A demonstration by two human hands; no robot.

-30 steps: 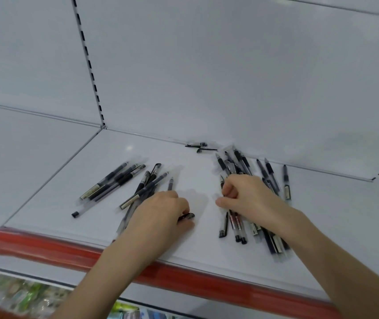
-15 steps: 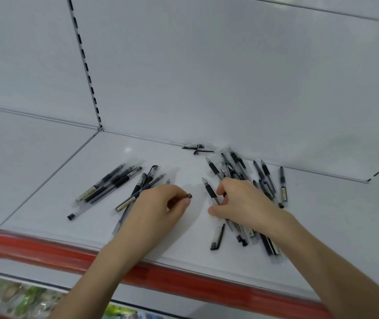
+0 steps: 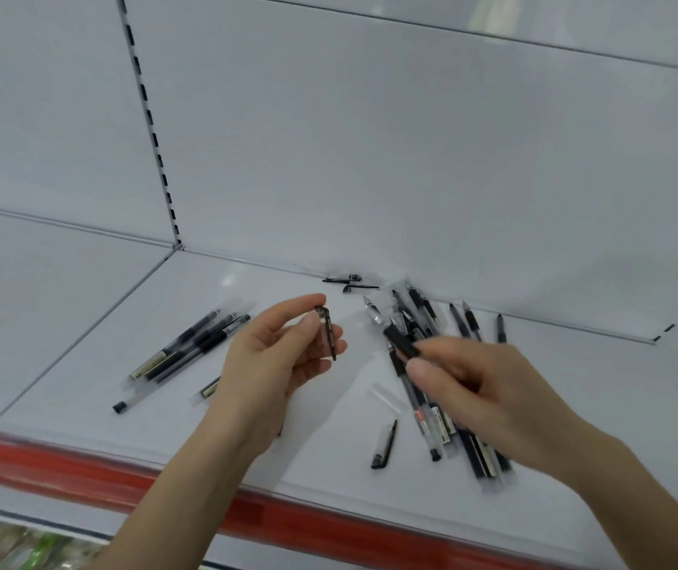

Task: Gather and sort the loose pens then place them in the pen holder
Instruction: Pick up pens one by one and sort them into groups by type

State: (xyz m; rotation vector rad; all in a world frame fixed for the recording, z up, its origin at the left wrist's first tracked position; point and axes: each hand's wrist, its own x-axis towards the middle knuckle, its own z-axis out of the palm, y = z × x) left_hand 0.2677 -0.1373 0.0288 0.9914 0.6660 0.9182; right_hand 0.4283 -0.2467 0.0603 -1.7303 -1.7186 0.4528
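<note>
My left hand (image 3: 271,364) is raised above the white shelf (image 3: 82,388) and pinches a clear pen cap with a black clip (image 3: 327,333) between thumb and forefinger. My right hand (image 3: 481,401) grips an uncapped black-grip pen (image 3: 401,341), its tip pointing up-left toward the cap. Under and beyond the right hand lies a pile of several clear black-ink pens (image 3: 432,421). A second group of pens (image 3: 189,347) lies left of the left hand. A loose cap (image 3: 384,446) lies near the front edge. No pen holder is in view.
Two small black clips or caps (image 3: 349,283) lie against the shelf's back wall. A red price rail (image 3: 123,479) runs along the shelf's front edge. A slotted upright (image 3: 152,129) divides the white back panels. Blurred goods show on a lower shelf at bottom left.
Both hands lifted off the shelf. The left brought a cap up and the right raised one pen from the pile, so cap and pen tip now face each other.
</note>
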